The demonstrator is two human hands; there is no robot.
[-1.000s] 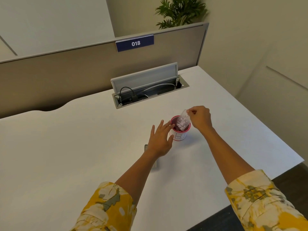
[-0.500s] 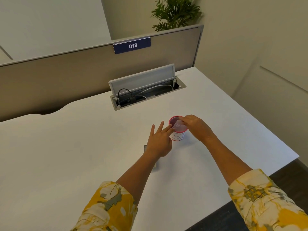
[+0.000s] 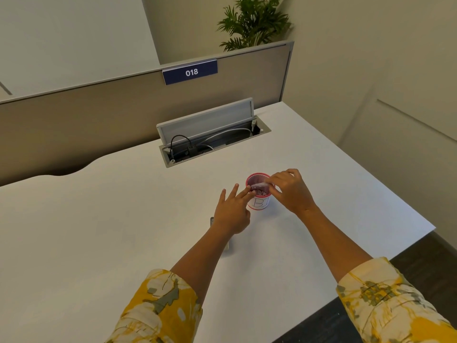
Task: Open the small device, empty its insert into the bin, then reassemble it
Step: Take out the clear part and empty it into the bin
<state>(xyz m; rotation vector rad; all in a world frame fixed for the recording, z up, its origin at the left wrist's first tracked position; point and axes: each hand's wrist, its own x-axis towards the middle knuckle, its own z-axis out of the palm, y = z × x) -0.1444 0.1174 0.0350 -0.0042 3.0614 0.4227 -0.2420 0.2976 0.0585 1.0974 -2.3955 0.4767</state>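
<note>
A small white cup with a red rim (image 3: 258, 203) serves as the bin and stands on the white desk (image 3: 123, 219). My right hand (image 3: 290, 191) pinches a small clear plastic insert (image 3: 259, 186) and holds it tilted over the cup's mouth. Small pinkish scraps lie inside the cup. My left hand (image 3: 231, 211) rests beside the cup with its fingers spread, two fingertips touching the cup's left rim. A grey device body (image 3: 212, 222) lies on the desk, mostly hidden under my left wrist.
An open cable hatch (image 3: 212, 134) with cords sits at the back of the desk, below a partition with a "018" sign (image 3: 190, 72). The desk's right edge (image 3: 408, 209) drops to a dark floor. A potted plant (image 3: 252, 21) stands behind the partition.
My right hand lowered the clear insert from above the cup down onto its mouth. My left hand stayed at the cup's rim.
</note>
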